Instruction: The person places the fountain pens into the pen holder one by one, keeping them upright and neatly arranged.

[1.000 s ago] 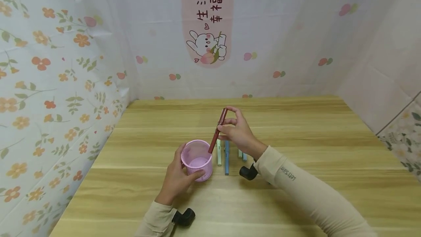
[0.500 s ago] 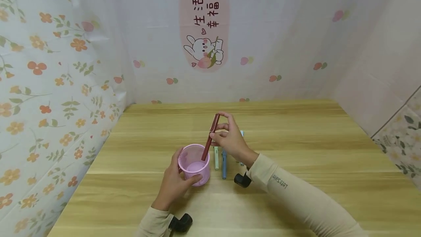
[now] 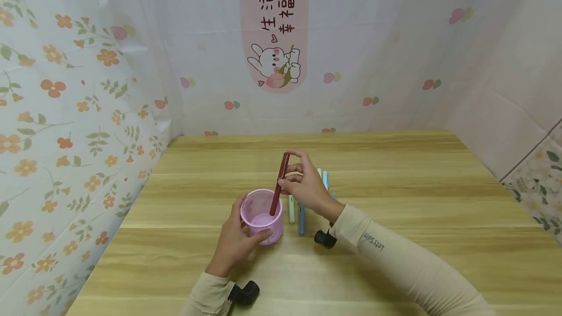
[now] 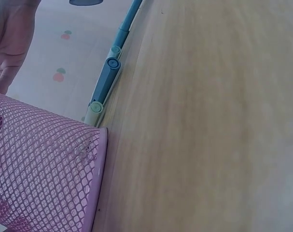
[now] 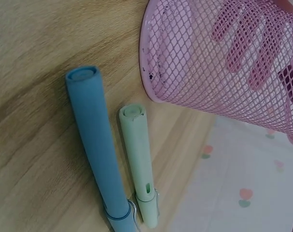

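My left hand [image 3: 237, 245] holds a pink mesh pen holder [image 3: 277, 229] upright on the table, thumb on the near side and fingers round the far left. In the right wrist view those fingers show through the holder's mesh [image 5: 185, 58]. My right hand [image 3: 307, 187] pinches a dark red pen [image 3: 276, 201] with its clip end up. The pen leans slightly, its lower end inside the holder's opening above the bottom. Just right of the holder lie a light green pen [image 3: 291, 212] and a blue pen [image 3: 301, 221], both partly hidden by my right hand.
Beyond my right hand lie a light blue pen [image 3: 325, 179] and another pale green one [image 3: 319, 171], partly covered. Black camera mounts [image 3: 246, 293] stick out from both wrists. A patterned cloth [image 3: 351, 62] hangs behind the wooden table [image 3: 395, 169].
My right hand has moved left and slightly down, bringing the red pen from the holder's right rim to within its opening. The pen stands more upright. My left hand keeps its hold on the pen holder.
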`<control>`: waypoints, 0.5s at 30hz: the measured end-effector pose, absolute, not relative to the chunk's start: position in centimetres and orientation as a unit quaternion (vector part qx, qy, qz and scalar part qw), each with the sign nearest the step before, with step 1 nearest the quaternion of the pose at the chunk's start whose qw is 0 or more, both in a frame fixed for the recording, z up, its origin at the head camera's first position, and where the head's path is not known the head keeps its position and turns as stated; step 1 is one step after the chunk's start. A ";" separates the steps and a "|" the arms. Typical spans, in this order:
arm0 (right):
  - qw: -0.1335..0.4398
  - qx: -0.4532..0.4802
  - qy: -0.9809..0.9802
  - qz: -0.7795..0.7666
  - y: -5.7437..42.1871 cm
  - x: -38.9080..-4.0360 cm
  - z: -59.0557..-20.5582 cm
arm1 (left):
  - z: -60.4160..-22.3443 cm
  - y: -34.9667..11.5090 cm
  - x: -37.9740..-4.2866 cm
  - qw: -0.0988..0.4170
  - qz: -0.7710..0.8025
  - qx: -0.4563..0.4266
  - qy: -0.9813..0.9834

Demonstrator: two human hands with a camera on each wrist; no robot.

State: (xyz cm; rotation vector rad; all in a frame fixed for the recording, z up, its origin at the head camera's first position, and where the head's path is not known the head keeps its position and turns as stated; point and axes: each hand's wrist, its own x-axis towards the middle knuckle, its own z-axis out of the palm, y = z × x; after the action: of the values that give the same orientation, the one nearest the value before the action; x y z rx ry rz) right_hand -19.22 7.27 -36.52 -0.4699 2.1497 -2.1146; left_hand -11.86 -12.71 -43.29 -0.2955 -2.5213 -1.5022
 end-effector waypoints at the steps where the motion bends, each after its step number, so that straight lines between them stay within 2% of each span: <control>1: 0.041 -0.159 0.708 -0.687 7.2 -19.2 -36.5 | -43.3 -12.7 -11.8 0.094 -0.508 -0.098 -0.850; 15: 0.038 -0.218 0.788 -0.574 8.0 -19.1 -36.9 | -43.2 -12.6 -11.8 0.101 -0.518 -0.104 -0.843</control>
State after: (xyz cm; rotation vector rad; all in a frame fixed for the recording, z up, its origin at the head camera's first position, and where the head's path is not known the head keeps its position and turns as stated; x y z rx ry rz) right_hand -19.11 7.99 -36.88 -0.6686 2.4175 -1.7612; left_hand -11.79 -12.56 -43.19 -0.3058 -2.4913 -1.5291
